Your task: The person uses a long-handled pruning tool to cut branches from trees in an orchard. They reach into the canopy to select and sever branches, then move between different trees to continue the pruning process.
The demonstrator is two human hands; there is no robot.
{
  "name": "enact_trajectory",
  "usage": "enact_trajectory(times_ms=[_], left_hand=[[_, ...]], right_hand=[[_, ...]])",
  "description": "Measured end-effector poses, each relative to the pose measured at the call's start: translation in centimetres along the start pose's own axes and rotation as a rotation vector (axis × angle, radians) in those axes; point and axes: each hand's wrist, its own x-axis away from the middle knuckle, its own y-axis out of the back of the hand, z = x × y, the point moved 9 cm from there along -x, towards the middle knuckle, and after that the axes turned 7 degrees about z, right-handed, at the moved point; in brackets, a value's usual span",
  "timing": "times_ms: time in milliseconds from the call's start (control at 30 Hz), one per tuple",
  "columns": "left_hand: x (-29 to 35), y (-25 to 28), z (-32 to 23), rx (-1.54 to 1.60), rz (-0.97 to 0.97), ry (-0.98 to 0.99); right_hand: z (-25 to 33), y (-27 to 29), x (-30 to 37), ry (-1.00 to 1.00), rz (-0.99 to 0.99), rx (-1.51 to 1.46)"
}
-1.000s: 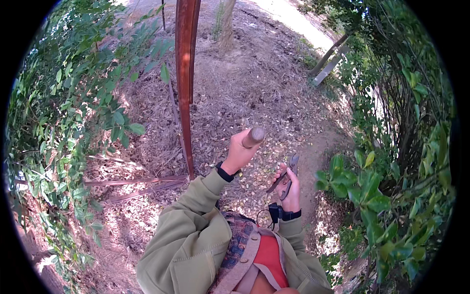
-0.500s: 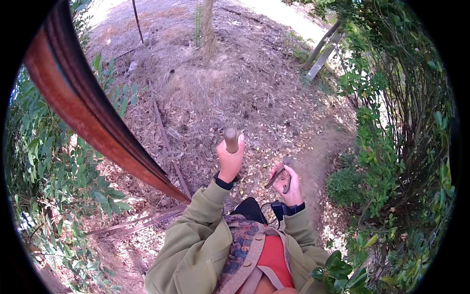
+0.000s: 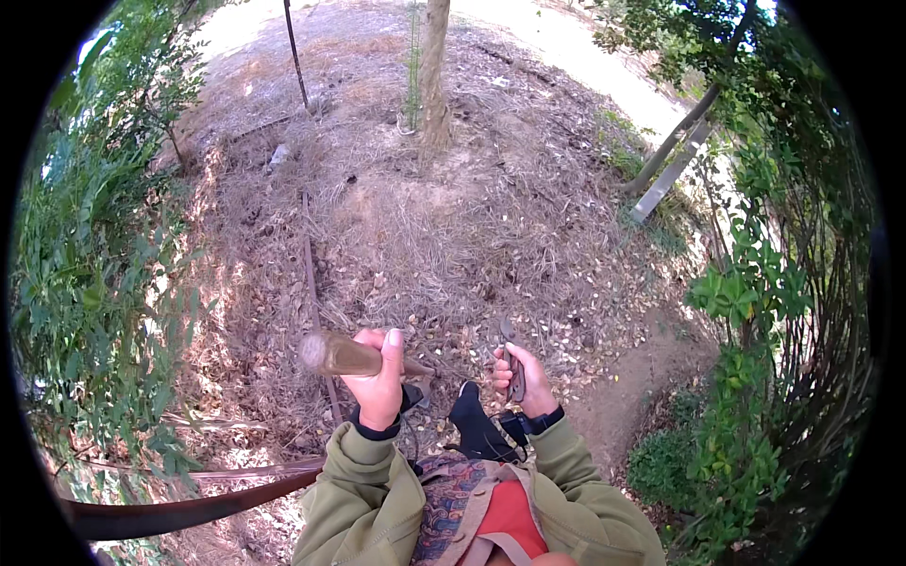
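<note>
My left hand (image 3: 379,387) is closed round a thick, smooth wooden handle (image 3: 347,355). The handle's rounded butt points left, and its thinner part runs out past my fingers to the right. Whatever head it carries cannot be made out clearly beside my dark wristband. Lower and to the right, my right hand (image 3: 530,382) grips a pair of rusty pruning shears (image 3: 514,370). Their curved tip sticks up above my fingers, and part of the handles is hidden in my palm. Both hands are apart, held in front of my body.
A reddish-brown bar (image 3: 189,517) crosses the lower left. Leafy bushes stand at left (image 3: 104,283) and right (image 3: 746,292). Ahead are a tree trunk (image 3: 435,85), a thin dark post (image 3: 296,57) and a leaning grey board (image 3: 672,170). Dry leaves and straw cover the ground.
My left hand has moved left and down, and the handle has swung from upright to lying sideways. The shears' spread handles have come together in my right hand. The reddish bar now sits lower.
</note>
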Motion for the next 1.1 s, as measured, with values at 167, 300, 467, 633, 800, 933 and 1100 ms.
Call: enact_trajectory(times_ms=[167,300,467,633,800,933,1100], left_hand=[[-5.7,-6.2,0.6,-0.102,-0.045,-0.141],[-9.8,-8.7,-1.0,-0.07,-0.082,-0.27],[-14.9,-10.1,-1.0,0.017,-0.129,-0.467],[-22.0,-11.8,0.0,0.036,-0.117,-0.595],[-32.0,-12.0,3.6,0.078,-0.092,-0.57],[-40.4,-10.8,7.4,0.071,-0.09,-0.501],[-50.8,-11.9,11.9,0.035,-0.07,-0.38]], right_hand=[[12.3,3.0,-3.6,0.063,-0.06,0.101],[17.4,3.4,-6.3,0.054,-0.06,0.057],[19.8,4.1,-10.4,0.002,-0.094,-0.013],[24.3,1.8,-15.5,0.038,-0.051,-0.045],[29.5,-2.4,-23.7,0.162,-0.051,-0.047],[32.1,-7.2,-32.0,0.174,-0.009,-0.063],[35.4,-12.8,-39.3,0.205,0.013,0.0]])
